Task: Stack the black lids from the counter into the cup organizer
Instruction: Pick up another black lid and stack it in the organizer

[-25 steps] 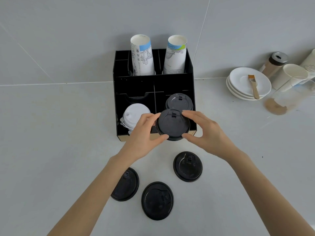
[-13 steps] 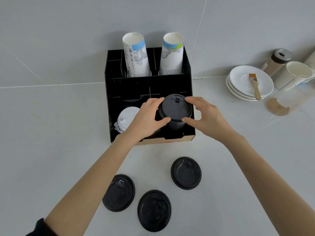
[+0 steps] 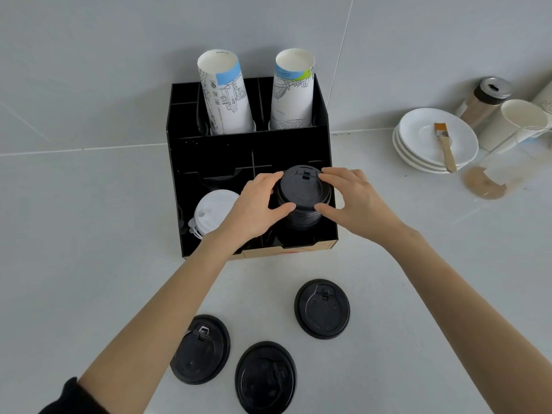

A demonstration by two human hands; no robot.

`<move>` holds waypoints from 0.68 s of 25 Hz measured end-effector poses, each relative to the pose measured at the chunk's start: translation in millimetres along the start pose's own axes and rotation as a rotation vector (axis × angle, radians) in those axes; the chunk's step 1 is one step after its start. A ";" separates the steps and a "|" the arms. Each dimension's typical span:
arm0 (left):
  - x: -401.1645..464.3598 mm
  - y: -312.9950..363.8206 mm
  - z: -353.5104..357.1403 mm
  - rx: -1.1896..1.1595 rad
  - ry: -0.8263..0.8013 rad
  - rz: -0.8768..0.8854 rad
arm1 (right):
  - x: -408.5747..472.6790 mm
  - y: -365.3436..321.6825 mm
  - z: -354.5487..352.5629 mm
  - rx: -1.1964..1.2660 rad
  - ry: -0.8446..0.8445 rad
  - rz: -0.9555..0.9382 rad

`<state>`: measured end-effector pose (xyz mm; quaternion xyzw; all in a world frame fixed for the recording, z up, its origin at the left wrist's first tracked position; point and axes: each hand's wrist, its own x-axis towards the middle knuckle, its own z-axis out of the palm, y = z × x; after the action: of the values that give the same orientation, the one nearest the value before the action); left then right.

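A black cup organizer (image 3: 179,162) stands against the wall. In its front right compartment sits a stack of black lids (image 3: 303,218), and the top black lid (image 3: 301,189) rests on that stack. My left hand (image 3: 257,210) grips this lid from the left, my right hand (image 3: 355,201) from the right, fingers and thumbs on its rim. Three more black lids lie flat on the counter in front: one at the left (image 3: 200,349), one in the middle (image 3: 265,377), one at the right (image 3: 322,309).
White lids (image 3: 213,209) fill the front left compartment. Two paper cup stacks (image 3: 225,94) (image 3: 292,91) stand in the back row. To the right are stacked white saucers (image 3: 418,135) with a brush (image 3: 445,146), a shaker (image 3: 485,98), white cups (image 3: 515,121) and a clear cup (image 3: 501,171).
Both hands carried the black lid from above the organizer's front edge back and down onto the lid stack in the front right compartment. The three counter lids stayed put.
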<state>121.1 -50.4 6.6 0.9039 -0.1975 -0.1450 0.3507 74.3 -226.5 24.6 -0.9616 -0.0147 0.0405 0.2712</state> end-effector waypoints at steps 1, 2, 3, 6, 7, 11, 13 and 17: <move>-0.3 -0.5 1.2 0.003 -0.005 -0.003 | -0.5 -0.3 1.1 -0.007 0.001 0.000; -0.9 -1.1 2.3 0.006 -0.008 -0.004 | -1.3 -0.6 2.6 -0.011 0.004 0.001; -1.5 -1.6 3.2 0.006 -0.007 -0.005 | -2.1 -1.2 4.2 -0.010 0.012 0.004; -1.7 -1.9 4.4 0.017 0.006 -0.004 | -5.9 -2.8 9.0 0.015 0.049 0.023; -1.9 -1.6 4.4 0.032 0.007 0.002 | -7.2 -3.1 10.7 0.028 0.060 0.029; -5.6 -0.6 5.0 0.066 0.016 0.021 | -13.2 -3.7 17.0 0.078 0.091 0.055; -6.6 0.3 5.2 0.077 0.011 0.019 | -14.0 -3.4 17.9 0.079 0.098 0.061; -4.0 1.2 2.4 0.112 -0.020 0.019 | -11.5 -3.6 15.5 0.046 0.082 0.048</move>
<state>116.3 -50.8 6.3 0.9186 -0.2173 -0.1396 0.2990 61.6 -216.0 14.2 -0.9560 0.0205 0.0077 0.2927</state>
